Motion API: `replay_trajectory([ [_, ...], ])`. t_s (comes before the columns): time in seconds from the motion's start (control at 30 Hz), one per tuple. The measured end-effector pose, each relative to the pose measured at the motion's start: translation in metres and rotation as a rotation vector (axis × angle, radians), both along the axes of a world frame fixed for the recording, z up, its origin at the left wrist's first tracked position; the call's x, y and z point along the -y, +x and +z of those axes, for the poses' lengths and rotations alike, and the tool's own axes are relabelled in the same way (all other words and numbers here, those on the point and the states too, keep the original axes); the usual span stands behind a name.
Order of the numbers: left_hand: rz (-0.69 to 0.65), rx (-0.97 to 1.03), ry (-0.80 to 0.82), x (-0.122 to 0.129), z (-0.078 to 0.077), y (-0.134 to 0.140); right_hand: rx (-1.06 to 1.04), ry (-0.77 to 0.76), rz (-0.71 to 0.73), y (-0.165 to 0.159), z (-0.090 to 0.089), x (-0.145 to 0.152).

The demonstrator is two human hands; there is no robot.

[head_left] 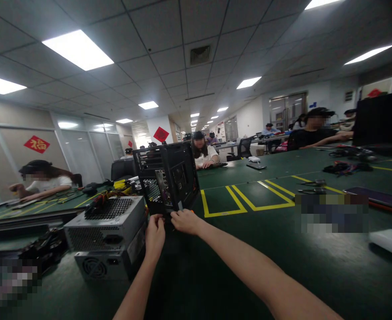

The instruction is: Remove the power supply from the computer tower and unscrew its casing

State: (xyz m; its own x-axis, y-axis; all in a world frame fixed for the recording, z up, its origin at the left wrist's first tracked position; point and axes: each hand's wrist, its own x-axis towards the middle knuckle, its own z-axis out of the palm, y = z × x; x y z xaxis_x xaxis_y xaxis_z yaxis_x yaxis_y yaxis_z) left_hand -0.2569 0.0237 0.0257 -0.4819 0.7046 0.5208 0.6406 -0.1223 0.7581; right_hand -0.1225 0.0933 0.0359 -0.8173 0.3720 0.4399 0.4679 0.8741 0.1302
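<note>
A black computer case [177, 175] stands upright on the green table, its perforated back and ports turned partly toward me. My left hand [155, 232] is at the lower back corner of the case with its fingers bent together; what lies between the fingertips is hidden. Close beside it, my right hand [185, 221] is closed low against the case. A small grey piece and a bit of orange show by its knuckles, but I cannot make out what it holds. Two stacked grey power supplies [104, 229] sit just left of my left hand.
Bundled cables [104, 200] lie on the upper power supply. Yellow tape [224, 214] marks rectangles on the table right of the case. Screwdriver-like tools [311, 186], more cables [345, 166] and a white object [391, 242] lie farther right. Other people sit around the tables.
</note>
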Motion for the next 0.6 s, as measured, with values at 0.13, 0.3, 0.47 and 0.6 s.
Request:
replay_trajectory([
  [0.13,-0.004,-0.185,0.070,-0.009,0.008,0.001,-0.190,-0.130,-0.128,0.007,0.003,-0.004],
  [0.3,0.020,0.007,0.156,-0.030,0.035,0.001,-0.552,-0.364,-0.304,0.003,0.001,-0.018],
  [0.47,0.005,-0.069,0.127,-0.037,0.029,0.003,-0.925,-0.658,-0.291,-0.012,0.001,-0.065],
  [0.6,-0.094,-0.266,0.038,-0.034,0.010,0.005,-1.125,-0.892,-0.148,-0.015,-0.010,-0.105],
])
